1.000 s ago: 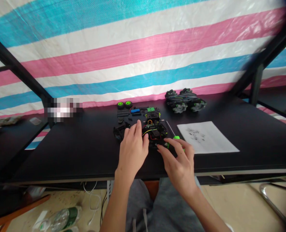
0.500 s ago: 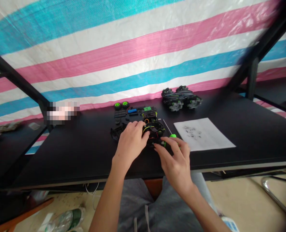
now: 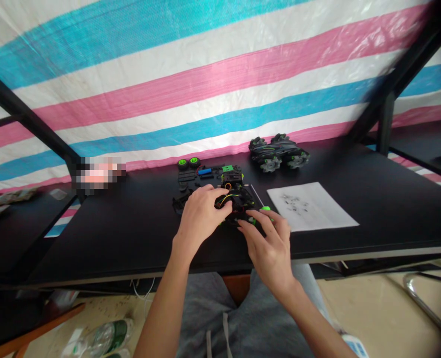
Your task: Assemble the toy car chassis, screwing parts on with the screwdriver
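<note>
A black toy car chassis (image 3: 241,199) with yellow and red wires lies between my hands on the black table. My left hand (image 3: 200,211) grips its left side, thumb and fingers curled round the edge. At the near right, my right hand (image 3: 270,241) pinches the chassis's edge, partly covering a bit of green there. Beyond the fingers of my right hand lies a screwdriver (image 3: 257,196) with a thin metal shaft and a green end. A black car part (image 3: 180,203) pokes out past my left hand. Whatever sits under my fingertips is hidden.
Behind the chassis are two green-rimmed wheels (image 3: 188,163), a blue battery (image 3: 205,171) and a green circuit board (image 3: 228,169). An assembled black toy car (image 3: 279,152) stands at the back right. Small screws lie on a white sheet (image 3: 328,209). Black frame posts flank the table.
The view has shifted slightly. Both hands keep their hold on the chassis, with only small finger movement.
</note>
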`<action>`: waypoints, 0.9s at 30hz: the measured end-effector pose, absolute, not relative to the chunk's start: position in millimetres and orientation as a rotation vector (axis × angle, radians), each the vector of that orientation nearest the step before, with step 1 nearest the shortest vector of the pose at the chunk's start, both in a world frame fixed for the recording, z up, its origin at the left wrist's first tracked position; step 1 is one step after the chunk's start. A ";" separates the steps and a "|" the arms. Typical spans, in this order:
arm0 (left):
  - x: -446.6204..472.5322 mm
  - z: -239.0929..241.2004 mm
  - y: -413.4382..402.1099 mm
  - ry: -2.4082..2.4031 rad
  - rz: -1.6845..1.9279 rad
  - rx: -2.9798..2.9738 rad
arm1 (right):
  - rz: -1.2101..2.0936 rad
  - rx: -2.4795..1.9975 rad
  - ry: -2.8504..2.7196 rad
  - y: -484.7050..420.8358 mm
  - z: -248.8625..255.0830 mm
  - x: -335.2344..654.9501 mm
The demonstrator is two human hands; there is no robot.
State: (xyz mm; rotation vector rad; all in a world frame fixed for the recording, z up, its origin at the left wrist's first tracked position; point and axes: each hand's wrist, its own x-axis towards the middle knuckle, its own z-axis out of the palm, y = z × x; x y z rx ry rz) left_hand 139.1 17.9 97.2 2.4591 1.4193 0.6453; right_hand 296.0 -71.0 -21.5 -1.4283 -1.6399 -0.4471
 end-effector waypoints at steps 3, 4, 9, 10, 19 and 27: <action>141.4 96.5 17.0 1.456 0.654 2.472 | -0.427 -1.422 -1.657 -70.2 -20.4 295.9; 142.1 96.0 17.0 1.472 0.661 2.482 | -0.426 -1.422 -1.668 -69.9 -19.9 295.8; 138.9 88.9 17.4 1.416 0.772 2.495 | -0.413 -1.479 -1.763 -69.4 -18.9 296.3; 137.1 86.9 17.0 1.396 0.810 2.487 | -0.407 -1.487 -1.773 -69.4 -18.8 296.6; 127.5 84.9 13.2 1.373 0.906 2.294 | -0.413 -1.510 -1.777 -68.0 -15.5 295.0; 130.5 97.9 22.0 1.390 0.784 2.073 | -0.417 -1.525 -1.814 -67.2 -14.9 294.4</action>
